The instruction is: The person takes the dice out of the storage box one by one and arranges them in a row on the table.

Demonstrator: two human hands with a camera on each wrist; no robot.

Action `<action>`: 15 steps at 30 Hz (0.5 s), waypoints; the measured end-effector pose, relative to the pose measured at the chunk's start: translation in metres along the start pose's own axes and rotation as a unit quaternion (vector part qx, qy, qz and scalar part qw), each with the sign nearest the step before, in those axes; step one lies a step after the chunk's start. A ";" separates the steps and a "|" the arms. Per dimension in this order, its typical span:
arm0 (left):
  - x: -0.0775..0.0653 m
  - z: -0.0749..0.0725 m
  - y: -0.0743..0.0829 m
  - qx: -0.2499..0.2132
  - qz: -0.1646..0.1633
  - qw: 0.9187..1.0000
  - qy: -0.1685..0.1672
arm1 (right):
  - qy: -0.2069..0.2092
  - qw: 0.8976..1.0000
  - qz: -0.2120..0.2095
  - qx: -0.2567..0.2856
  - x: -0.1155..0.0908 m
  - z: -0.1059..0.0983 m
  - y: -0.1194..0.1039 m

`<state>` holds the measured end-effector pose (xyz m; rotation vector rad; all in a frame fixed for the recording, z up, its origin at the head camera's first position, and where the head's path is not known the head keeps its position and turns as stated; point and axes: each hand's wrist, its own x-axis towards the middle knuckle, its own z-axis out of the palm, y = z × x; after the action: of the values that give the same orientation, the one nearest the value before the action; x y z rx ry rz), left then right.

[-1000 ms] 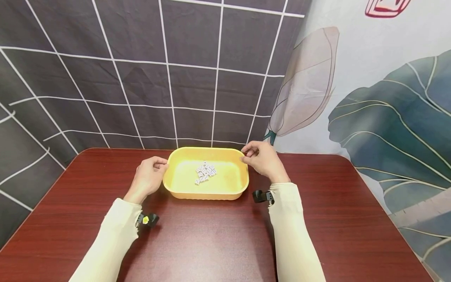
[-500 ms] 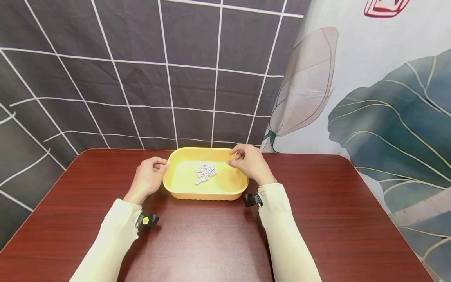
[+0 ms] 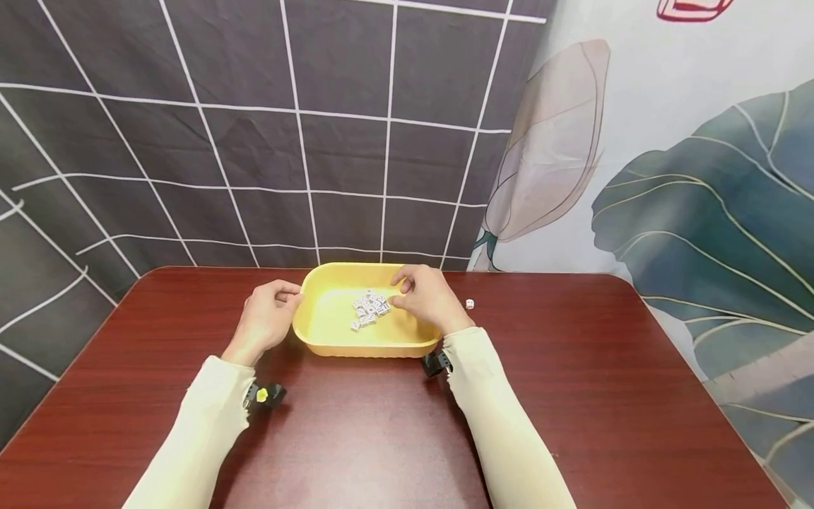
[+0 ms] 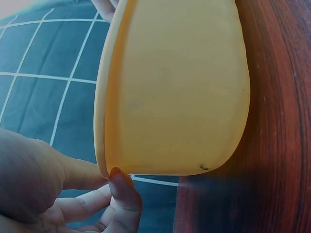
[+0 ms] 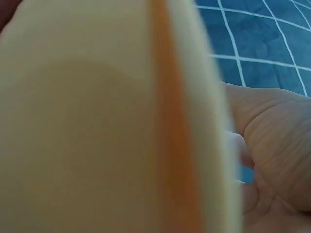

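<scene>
Head view: yellow tub (image 3: pixel 369 350) on the reddish-brown table (image 3: pixel 356 438), a small heap of white dice (image 3: pixel 371 309) on its floor, near the middle. Left hand (image 3: pixel 263 318) at the tub's left end, pinching the rim between thumb and fingers. Right hand (image 3: pixel 429 300) over the tub's right part, fingertips just beside the heap, thumb and forefinger parted; from here I make out no die between them. One lone die (image 3: pixel 470 304) on the table, just right of the tub (easy to miss, past the wrist). Cream sleeves (image 3: pixel 502 424) on both arms, in front of the tub. Behind the tub, a dark cloth with white grid lines (image 3: pixel 346 162); off to its right, a pale cloth with large leaf shapes (image 3: pixel 661 205).

Left wrist view: tub's outer wall close up, a dark fleck (image 4: pixel 203 167) low on it. Left hand's grip clear here, at the rim's corner. A bit of the other hand shows beyond the far rim.

Right wrist view: tub wall blurred, filling most of the left side. Right hand beyond the rim, its fingertips hidden by the tub.
</scene>
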<state>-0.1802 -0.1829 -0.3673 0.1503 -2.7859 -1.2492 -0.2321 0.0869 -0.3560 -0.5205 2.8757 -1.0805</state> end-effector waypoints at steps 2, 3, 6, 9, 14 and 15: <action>0.000 -0.001 0.000 0.000 0.000 1.000 0.001 | -0.006 1.000 -0.004 -0.002 0.002 0.005 0.000; 0.000 -0.001 0.000 -0.001 0.001 1.000 0.000 | -0.011 1.000 -0.004 -0.004 0.003 0.008 0.000; 0.000 -0.002 -0.001 0.000 0.001 1.000 -0.002 | -0.025 1.000 0.001 -0.012 0.005 0.014 0.002; 0.000 -0.002 -0.001 0.001 0.001 1.000 -0.001 | -0.034 0.999 0.006 -0.014 0.007 0.018 0.004; -0.001 -0.001 0.001 -0.003 0.000 1.000 0.000 | -0.048 0.998 0.023 -0.028 0.007 0.024 0.006; -0.001 0.000 0.001 -0.005 0.000 1.000 -0.001 | -0.050 0.998 0.029 -0.034 0.006 0.025 0.007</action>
<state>-0.1795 -0.1823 -0.3659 0.1480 -2.7814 -1.2630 -0.2363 0.0735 -0.3789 -0.4776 2.8292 -0.9239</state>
